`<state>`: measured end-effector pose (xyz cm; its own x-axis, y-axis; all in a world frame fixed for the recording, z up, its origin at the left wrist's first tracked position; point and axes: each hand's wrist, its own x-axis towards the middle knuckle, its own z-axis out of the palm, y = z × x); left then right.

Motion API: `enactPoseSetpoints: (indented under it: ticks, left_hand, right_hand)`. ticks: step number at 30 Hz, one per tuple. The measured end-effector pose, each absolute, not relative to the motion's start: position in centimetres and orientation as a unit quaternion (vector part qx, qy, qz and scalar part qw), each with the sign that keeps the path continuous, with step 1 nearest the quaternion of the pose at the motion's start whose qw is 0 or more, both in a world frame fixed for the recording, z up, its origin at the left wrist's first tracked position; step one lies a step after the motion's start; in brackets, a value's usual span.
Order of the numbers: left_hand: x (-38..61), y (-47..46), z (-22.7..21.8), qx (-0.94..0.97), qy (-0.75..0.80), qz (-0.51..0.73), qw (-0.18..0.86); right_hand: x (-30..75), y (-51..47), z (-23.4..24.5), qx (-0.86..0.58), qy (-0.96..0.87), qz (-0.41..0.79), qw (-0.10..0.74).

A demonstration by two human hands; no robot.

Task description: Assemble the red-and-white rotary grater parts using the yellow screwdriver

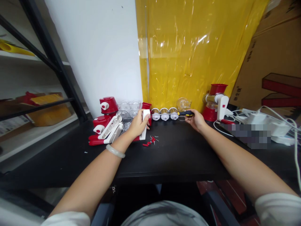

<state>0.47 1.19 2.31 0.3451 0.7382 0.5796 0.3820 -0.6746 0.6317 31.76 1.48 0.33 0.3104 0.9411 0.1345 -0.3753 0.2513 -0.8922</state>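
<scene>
1. Left arm: extended forward and angled inward over the table (178, 160); bracelet (115, 151) near the wrist.
2. Left hand (137, 124): fingers closed around a white part (146, 113), held above the tabletop, left of the row of drums (165, 114).
3. Right arm: extended forward and angled inward from the opposite side.
4. Right hand (197, 120): fingers gripping the handle of a screwdriver (187, 113), held roughly level, shaft directed left at the white part. Tip contact cannot be determined.
5. Small red pieces (146, 144) and screws (157, 140) lie on the table, near the left hand.
</scene>
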Motion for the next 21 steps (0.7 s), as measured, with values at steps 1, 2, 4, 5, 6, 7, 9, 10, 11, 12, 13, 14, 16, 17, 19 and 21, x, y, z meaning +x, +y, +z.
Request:
enactPoseSetpoints:
  ticks: [1,2,4,5,6,7,9,10,11,12,13,14,16,17,19,21]
  left_hand:
    - [0.46,1.18,2.32,0.796,0.351,0.452,0.197]
    - [0.46,1.17,2.33,0.796,0.35,0.453,0.198]
    - [0.45,1.16,2.34,0.795,0.349,0.455,0.197]
    - [0.46,1.16,2.34,0.795,0.348,0.456,0.197]
    - [0.46,1.15,2.35,0.794,0.348,0.458,0.198]
    - [0.47,1.14,2.35,0.793,0.348,0.459,0.199]
    - [0.49,1.1,2.37,0.791,0.348,0.46,0.202]
    - [0.5,1.08,2.38,0.791,0.348,0.46,0.203]
    - [0.51,1.06,2.39,0.791,0.347,0.46,0.204]
    - [0.51,1.05,2.39,0.791,0.347,0.46,0.204]
    - [0.52,1.04,2.4,0.791,0.347,0.46,0.204]
    - [0.51,1.03,2.4,0.792,0.347,0.46,0.203]
    - [0.51,1.05,2.4,0.793,0.346,0.46,0.202]
    - [0.5,1.06,2.4,0.793,0.346,0.459,0.201]
    - [0.49,1.1,2.38,0.794,0.345,0.458,0.202]
    - [0.48,1.13,2.37,0.794,0.345,0.458,0.202]
  right_hand:
    - [31.71,1.49,0.3,-0.398,-0.358,0.466,0.705]
    - [31.67,1.48,0.28,-0.399,-0.358,0.466,0.704]
    - [31.6,1.42,0.27,-0.401,-0.36,0.465,0.703]
    - [31.57,1.39,0.27,-0.401,-0.362,0.464,0.702]
    - [31.55,1.37,0.26,-0.402,-0.363,0.464,0.702]
    - [31.53,1.36,0.26,-0.402,-0.363,0.463,0.702]
    - [31.52,1.36,0.23,-0.402,-0.361,0.46,0.704]
    - [31.53,1.38,0.21,-0.401,-0.36,0.46,0.705]
    - [31.54,1.41,0.18,-0.401,-0.358,0.46,0.707]
    - [31.56,1.45,0.14,-0.4,-0.358,0.461,0.707]
    - [31.58,1.49,0.1,-0.399,-0.358,0.461,0.707]
    - [31.61,1.54,0.05,-0.399,-0.358,0.461,0.707]
    - [31.67,1.62,-0.03,-0.398,-0.361,0.457,0.709]
    - [31.7,1.66,-0.06,-0.397,-0.365,0.454,0.709]
    - [31.74,1.7,-0.1,-0.396,-0.373,0.445,0.711]
    - [31.77,1.74,-0.14,-0.4,-0.378,0.437,0.711]
